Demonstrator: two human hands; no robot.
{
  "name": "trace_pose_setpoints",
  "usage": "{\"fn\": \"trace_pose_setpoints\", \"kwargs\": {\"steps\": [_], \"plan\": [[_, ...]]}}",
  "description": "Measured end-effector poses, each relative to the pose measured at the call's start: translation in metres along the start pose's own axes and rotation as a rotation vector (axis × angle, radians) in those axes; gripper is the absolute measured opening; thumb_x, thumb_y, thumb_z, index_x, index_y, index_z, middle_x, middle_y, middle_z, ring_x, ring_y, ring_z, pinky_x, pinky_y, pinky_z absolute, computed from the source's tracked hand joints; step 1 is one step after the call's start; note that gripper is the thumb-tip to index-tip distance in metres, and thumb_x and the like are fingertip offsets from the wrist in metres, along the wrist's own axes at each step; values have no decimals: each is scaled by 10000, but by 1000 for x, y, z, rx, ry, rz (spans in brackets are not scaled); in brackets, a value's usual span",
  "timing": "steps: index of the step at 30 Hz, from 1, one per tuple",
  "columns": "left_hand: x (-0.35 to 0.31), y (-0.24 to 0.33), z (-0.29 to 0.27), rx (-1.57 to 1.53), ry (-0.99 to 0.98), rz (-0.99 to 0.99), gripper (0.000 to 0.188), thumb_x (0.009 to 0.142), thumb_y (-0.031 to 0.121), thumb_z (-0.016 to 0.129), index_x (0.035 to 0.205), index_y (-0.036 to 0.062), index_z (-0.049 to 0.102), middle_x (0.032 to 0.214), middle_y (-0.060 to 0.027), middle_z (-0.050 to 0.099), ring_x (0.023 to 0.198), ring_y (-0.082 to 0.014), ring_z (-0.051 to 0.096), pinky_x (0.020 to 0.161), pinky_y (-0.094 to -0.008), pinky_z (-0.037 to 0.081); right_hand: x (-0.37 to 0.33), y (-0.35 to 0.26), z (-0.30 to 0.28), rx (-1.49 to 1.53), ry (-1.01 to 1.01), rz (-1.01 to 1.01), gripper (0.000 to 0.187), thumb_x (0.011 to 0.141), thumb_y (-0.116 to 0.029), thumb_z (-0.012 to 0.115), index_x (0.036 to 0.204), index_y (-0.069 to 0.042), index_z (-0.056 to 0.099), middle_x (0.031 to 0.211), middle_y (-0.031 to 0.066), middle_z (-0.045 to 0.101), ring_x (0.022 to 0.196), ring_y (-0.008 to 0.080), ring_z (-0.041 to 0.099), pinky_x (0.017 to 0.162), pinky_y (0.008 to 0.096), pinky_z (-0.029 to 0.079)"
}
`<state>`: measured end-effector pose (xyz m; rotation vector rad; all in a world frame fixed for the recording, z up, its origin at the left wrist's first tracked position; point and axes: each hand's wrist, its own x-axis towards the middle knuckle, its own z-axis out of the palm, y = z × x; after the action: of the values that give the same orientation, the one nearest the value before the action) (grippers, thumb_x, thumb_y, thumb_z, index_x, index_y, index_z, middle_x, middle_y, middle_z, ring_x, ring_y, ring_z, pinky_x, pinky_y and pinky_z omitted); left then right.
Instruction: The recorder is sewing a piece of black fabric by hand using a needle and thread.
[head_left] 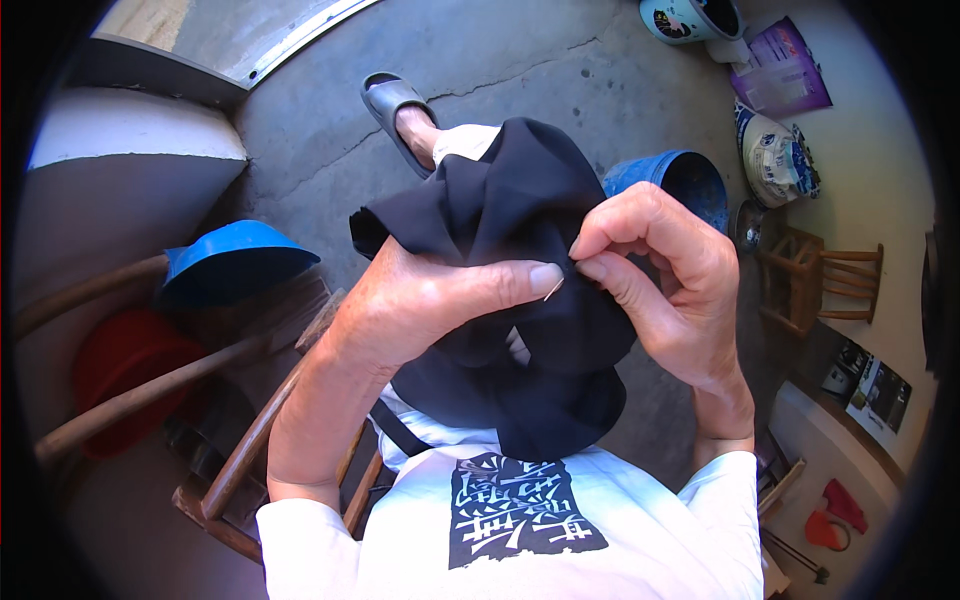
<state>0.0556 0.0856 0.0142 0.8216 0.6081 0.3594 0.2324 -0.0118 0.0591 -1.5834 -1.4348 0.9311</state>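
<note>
1. The bare left forearm (325,420) is slanting inward from the lower left.
2. The left hand (405,298) is gripping, its thumb (505,284) lying nearly straight and pointing right; its other fingers are lying mostly out of sight.
3. The bare right forearm (722,412) is standing almost upright.
4. The right hand (675,265) is curling leftward, its index finger (620,213) arching over and its thumb tip sitting close beneath.
5. Both thumbs are pointing toward each other, near but apart.

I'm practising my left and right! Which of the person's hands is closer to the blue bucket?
Right. The right hand shows just below the blue bucket, overlapping its lower edge in this view. The left hand is farther left, thumb on the black cloth.
</note>
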Motion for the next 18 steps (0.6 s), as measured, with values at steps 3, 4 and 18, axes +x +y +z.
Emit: {"fn": "trace_pose_setpoints", "kwargs": {"steps": [3, 4, 18], "plan": [[-8, 2, 1, -30, -4, 20, 536, 692, 32, 799, 1184, -30, 594, 1081, -85, 650, 995, -177, 611, 926, -295, 457, -3, -4, 5, -75, 40, -105, 155, 788, 138, 639, 866, 5, 620, 859, 62, 601, 778, 118, 586, 687, 216, 473], [-10, 1, 1, -29, -6, 28, 536, 692, 32, 799, 1184, -30, 594, 1081, -85, 650, 995, -177, 611, 926, -295, 457, -3, -6, 5, -113, 36, -154, 161, 781, 138, 644, 865, 2, 624, 853, 66, 610, 770, 127, 592, 680, 223, 475], [-37, -1, 5, -244, 7, 50, 459, 781, 83, 774, 1179, -15, 569, 1073, -77, 630, 1006, -164, 603, 922, -287, 467, -10, -32, 15, -495, 156, -450, 309, 658, 87, 727, 951, 9, 669, 934, 105, 620, 724, 216, 646, 637, 275, 548]]}}
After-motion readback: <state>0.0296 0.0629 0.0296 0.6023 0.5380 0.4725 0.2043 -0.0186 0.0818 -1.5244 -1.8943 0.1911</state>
